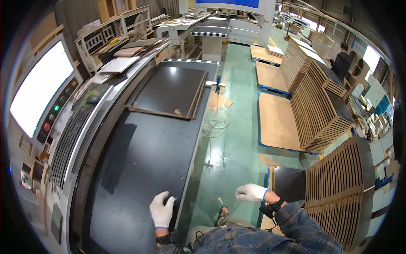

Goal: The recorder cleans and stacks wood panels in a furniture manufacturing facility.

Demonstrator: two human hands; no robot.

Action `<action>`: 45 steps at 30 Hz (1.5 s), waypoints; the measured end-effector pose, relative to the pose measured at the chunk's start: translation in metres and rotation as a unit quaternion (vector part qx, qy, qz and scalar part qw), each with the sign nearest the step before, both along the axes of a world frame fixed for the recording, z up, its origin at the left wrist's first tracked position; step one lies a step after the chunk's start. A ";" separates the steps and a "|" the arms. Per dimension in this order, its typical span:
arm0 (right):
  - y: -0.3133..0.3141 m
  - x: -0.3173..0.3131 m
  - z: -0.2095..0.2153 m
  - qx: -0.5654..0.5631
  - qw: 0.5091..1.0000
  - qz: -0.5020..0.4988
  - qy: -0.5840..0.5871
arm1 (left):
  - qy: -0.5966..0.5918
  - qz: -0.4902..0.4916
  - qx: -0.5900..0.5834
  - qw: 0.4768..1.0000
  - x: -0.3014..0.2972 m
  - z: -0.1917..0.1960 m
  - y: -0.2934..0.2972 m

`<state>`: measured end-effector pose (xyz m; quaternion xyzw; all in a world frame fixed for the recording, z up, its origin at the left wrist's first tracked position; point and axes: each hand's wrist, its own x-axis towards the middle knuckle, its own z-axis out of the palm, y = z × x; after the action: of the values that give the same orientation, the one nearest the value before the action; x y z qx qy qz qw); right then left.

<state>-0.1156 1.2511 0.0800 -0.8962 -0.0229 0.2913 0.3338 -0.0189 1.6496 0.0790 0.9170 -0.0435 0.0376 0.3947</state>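
My left hand (162,210), in a white knit glove with a blue cuff, hovers over or rests near the right edge of a long black machine table (148,169); which of the two, I cannot tell. Its thumb stands apart from the fingers and it holds nothing. Out over the aisle, my right hand (251,192) wears a matching glove. Its fingers are drawn together, pointing left, with no object seen in them. Farther along the table lie dark flat panels (169,91) with brown edges, slightly offset from each other.
To the left stand a lit screen (42,89) with buttons and a keyboard (72,144). Pallets with brown boards (277,120) and leaning stacked panels (315,106) line the right side. A coiled hose (218,120) lies on the green floor. Another person (341,62) stands at far right.
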 end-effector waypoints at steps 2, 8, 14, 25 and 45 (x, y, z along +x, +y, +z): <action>-0.038 0.015 0.000 -0.012 1.000 0.007 0.012 | 0.103 -0.025 -0.109 0.988 0.038 0.000 -0.061; -0.131 0.128 0.011 0.066 0.992 -0.110 -0.015 | 0.201 0.042 -0.317 0.926 0.169 -0.012 -0.155; -0.217 0.304 -0.005 0.031 0.967 -0.165 -0.194 | 0.181 0.076 -0.515 0.834 0.288 -0.060 -0.216; -0.280 0.583 -0.039 0.045 0.917 -0.291 -0.271 | 0.147 0.302 -0.174 0.926 0.385 -0.030 -0.280; -0.337 0.679 -0.009 0.430 0.898 -0.078 -0.043 | 0.225 0.163 0.170 0.946 0.406 -0.027 -0.257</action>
<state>0.5635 0.9138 0.0708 -0.6759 -0.0906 0.1870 0.7071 0.3875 1.3926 0.0515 0.9495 0.1906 -0.1140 0.2214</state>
